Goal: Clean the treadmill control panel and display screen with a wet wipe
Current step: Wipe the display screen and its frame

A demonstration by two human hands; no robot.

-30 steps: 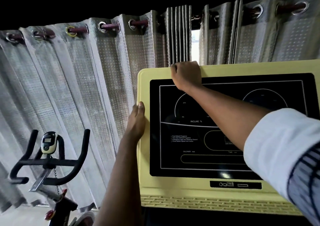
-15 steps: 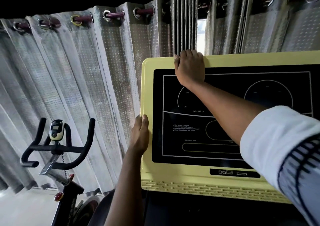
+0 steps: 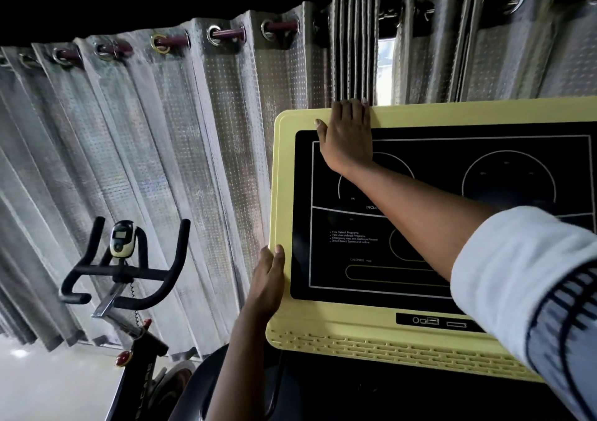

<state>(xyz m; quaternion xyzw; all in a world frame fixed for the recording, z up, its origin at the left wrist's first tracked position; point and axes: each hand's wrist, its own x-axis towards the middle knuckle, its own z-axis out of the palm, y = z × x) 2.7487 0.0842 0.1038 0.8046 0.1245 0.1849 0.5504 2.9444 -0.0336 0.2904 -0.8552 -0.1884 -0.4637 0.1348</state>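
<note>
Working at the top-left corner of the pale yellow plastic treadmill control panel, which is filling the right half of the view. Pressing the right grip flat there, spread and uncurled, fingertips reaching over the panel's top rim and palm covering the upper left corner of the glossy black rectangular display screen. Not seeing the wet wipe anywhere; judging it to be trapped under that palm, though unable to tell. Bracing with the left grip, also flat with straight fingers, touching the panel's left edge low down and pinching nothing.

Judging the step in hand to be wiping the top border and the screen's upper edge. Doing it well probably meaning:
- Holding even, moderate pressure through the whole palm, so as to be carrying the wipe along rather than bunching it.
- Sweeping in long overlapping passes from the left corner towards the right, then dropping down a band.
- Following the seam between yellow frame and black glass, a likely place for dirt.
- Going lightly over the printed dials and lettering.
- Steadying the panel from the side against wobble.
- Taking care near the slotted vents and the small port strip along the bottom, moisture being unwelcome in openings.

Standing well apart on the left: a black-handled exercise bike before silver-grey dotted eyelet curtains.
</note>
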